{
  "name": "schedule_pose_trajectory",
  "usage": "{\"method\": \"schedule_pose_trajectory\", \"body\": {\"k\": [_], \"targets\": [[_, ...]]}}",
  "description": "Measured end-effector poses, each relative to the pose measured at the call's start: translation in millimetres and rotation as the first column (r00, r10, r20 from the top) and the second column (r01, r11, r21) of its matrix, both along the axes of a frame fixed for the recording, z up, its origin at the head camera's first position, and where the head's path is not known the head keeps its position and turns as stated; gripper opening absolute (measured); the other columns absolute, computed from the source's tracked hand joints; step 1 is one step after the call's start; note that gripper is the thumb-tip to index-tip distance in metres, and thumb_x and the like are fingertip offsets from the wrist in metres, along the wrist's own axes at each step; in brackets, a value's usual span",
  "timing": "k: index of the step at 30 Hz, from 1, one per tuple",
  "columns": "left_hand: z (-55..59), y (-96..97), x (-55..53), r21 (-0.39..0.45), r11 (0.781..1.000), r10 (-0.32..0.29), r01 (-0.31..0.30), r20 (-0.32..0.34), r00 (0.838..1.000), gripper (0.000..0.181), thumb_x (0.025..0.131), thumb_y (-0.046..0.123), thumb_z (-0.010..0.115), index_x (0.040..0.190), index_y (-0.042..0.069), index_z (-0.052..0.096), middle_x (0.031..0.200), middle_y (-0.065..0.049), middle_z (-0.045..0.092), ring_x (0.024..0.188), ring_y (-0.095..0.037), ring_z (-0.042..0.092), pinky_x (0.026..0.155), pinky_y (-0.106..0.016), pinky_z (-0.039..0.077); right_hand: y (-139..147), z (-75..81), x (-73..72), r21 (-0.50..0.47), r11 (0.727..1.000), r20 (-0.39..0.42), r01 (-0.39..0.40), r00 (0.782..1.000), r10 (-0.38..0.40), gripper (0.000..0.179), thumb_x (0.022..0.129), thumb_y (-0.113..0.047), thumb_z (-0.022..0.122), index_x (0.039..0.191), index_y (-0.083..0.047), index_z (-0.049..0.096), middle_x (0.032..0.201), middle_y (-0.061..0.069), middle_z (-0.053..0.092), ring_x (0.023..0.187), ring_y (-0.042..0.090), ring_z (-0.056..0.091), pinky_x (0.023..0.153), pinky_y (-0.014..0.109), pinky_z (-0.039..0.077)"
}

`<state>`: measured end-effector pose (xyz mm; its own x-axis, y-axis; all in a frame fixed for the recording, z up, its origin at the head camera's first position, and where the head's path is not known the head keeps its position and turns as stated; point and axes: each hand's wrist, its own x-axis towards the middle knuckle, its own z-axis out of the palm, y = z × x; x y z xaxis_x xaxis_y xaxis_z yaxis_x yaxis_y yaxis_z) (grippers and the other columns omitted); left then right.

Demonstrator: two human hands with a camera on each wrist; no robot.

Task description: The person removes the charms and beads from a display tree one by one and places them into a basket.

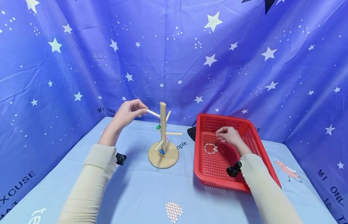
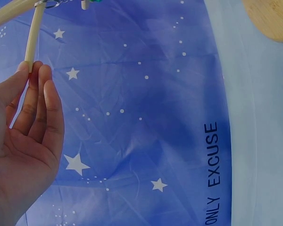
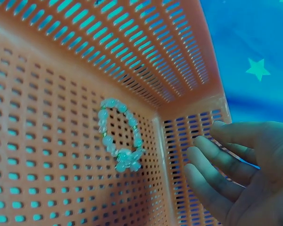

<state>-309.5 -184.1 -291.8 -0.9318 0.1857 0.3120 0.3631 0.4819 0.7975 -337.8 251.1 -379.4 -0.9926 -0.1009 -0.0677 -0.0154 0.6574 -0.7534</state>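
Note:
A wooden peg stand [image 1: 163, 124] with a round base stands mid-table, its pegs pointing several ways. My left hand [image 1: 129, 112] pinches the tip of the upper left peg [image 1: 153, 113] between thumb and fingers; the left wrist view shows the same peg [image 2: 34, 40] with a metal ring near the post. Hanging on the stand are a green trinket [image 1: 158, 127] and a blue one [image 1: 161, 151]. Inside the red basket [image 1: 200, 146], a pale beaded bracelet [image 3: 120, 132] lies on the perforated floor. My right hand [image 1: 229, 136] hovers over the basket with loosely bent fingers, apart from the bracelet and holding nothing.
Behind the table hangs a blue curtain [image 1: 168, 56] with white stars. A black pointed shape [image 1: 192, 133] shows beside the basket's left wall. A light blue cloth [image 1: 140, 193] covers the table, with printed hearts, a bird and letters.

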Motion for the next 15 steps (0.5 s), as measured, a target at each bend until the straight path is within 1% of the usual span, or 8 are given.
{"method": "schedule_pose_trajectory", "body": {"k": [3, 4, 5, 6, 9, 11, 13, 15], "targets": [[0.1, -0.4, -0.1, 0.003, 1.0, -0.002, 0.002, -0.001, 1.0, 0.018, 0.097, 0.017, 0.066, 0.105, 0.0, 0.068, 0.106, -0.025, 0.071, 0.08, -0.001, 0.066, 0.077, -0.02, 0.059, -2.9, 5.5, 1.6, -0.032, 0.999, -0.023, 0.003, 1.0, -0.004, 0.025, 0.099, -0.011, 0.06, 0.115, 0.008, 0.064, 0.111, 0.027, 0.069, 0.087, 0.023, 0.073, 0.078, 0.034, 0.063], [0.2, -0.4, 0.0, 0.003, 1.0, -0.004, 0.004, -0.001, 1.0, 0.018, 0.097, 0.017, 0.066, 0.105, 0.0, 0.068, 0.107, -0.025, 0.07, 0.08, -0.001, 0.066, 0.078, -0.021, 0.059, -3.9, 7.3, 1.9, -0.049, 0.999, -0.035, 0.007, 0.999, -0.008, 0.024, 0.099, -0.011, 0.061, 0.113, 0.008, 0.065, 0.109, 0.027, 0.07, 0.089, 0.025, 0.073, 0.079, 0.035, 0.063], [0.0, -0.4, -0.1, 0.004, 1.0, -0.004, 0.004, -0.002, 1.0, 0.018, 0.097, 0.017, 0.066, 0.104, 0.0, 0.068, 0.107, -0.026, 0.07, 0.08, -0.001, 0.066, 0.078, -0.021, 0.059, -4.6, 8.8, 2.3, -0.064, 0.998, -0.049, 0.003, 0.999, -0.006, 0.024, 0.098, -0.012, 0.062, 0.112, 0.008, 0.065, 0.108, 0.027, 0.07, 0.088, 0.023, 0.074, 0.08, 0.037, 0.063], [0.0, -0.4, 0.0, 0.006, 1.0, -0.006, 0.006, -0.003, 1.0, 0.018, 0.097, 0.016, 0.066, 0.104, 0.0, 0.068, 0.107, -0.026, 0.07, 0.08, -0.001, 0.067, 0.078, -0.022, 0.06, -6.0, 10.7, 3.0, -0.078, 0.997, -0.058, 0.002, 0.998, -0.007, 0.024, 0.098, -0.013, 0.063, 0.111, 0.007, 0.065, 0.107, 0.026, 0.071, 0.084, 0.019, 0.073, 0.081, 0.037, 0.063], [-0.4, -0.6, 0.3, 0.005, 1.0, -0.007, 0.007, -0.007, 1.0, 0.018, 0.097, 0.016, 0.066, 0.104, 0.0, 0.068, 0.106, -0.025, 0.071, 0.079, -0.001, 0.067, 0.077, -0.021, 0.059, -10.9, 16.1, 5.3, -0.106, 0.994, -0.081, -0.004, 0.997, -0.005, 0.026, 0.097, -0.014, 0.064, 0.112, 0.007, 0.065, 0.108, 0.026, 0.07, 0.076, 0.006, 0.07, 0.078, 0.031, 0.063], [-0.6, -0.7, 0.3, 0.011, 1.0, -0.009, 0.009, -0.007, 1.0, 0.017, 0.097, 0.016, 0.066, 0.104, 0.0, 0.068, 0.105, -0.025, 0.071, 0.079, -0.002, 0.067, 0.076, -0.021, 0.059, -14.2, 19.0, 7.1, -0.104, 0.995, -0.09, -0.012, 0.996, 0.002, 0.029, 0.098, -0.015, 0.063, 0.116, 0.007, 0.064, 0.112, 0.027, 0.068, 0.077, 0.0, 0.067, 0.077, 0.026, 0.062], [-0.6, -0.8, 0.5, 0.01, 1.0, -0.01, 0.01, -0.009, 1.0, 0.017, 0.097, 0.016, 0.066, 0.104, 0.0, 0.068, 0.105, -0.025, 0.071, 0.079, -0.002, 0.066, 0.075, -0.019, 0.059, -17.4, 21.7, 8.6, -0.101, 0.995, -0.099, -0.013, 0.995, 0.003, 0.03, 0.099, -0.015, 0.062, 0.119, 0.008, 0.063, 0.115, 0.028, 0.067, 0.079, -0.001, 0.066, 0.075, 0.02, 0.06], [-0.5, -0.9, 0.5, 0.011, 1.0, -0.011, 0.011, -0.01, 1.0, 0.017, 0.097, 0.015, 0.066, 0.104, 0.0, 0.068, 0.105, -0.026, 0.071, 0.078, -0.003, 0.066, 0.075, -0.019, 0.058, -19.9, 24.3, 9.9, -0.102, 0.995, -0.113, -0.017, 0.994, 0.006, 0.032, 0.099, -0.016, 0.062, 0.12, 0.008, 0.063, 0.117, 0.028, 0.067, 0.085, 0.005, 0.069, 0.074, 0.018, 0.06]]}}
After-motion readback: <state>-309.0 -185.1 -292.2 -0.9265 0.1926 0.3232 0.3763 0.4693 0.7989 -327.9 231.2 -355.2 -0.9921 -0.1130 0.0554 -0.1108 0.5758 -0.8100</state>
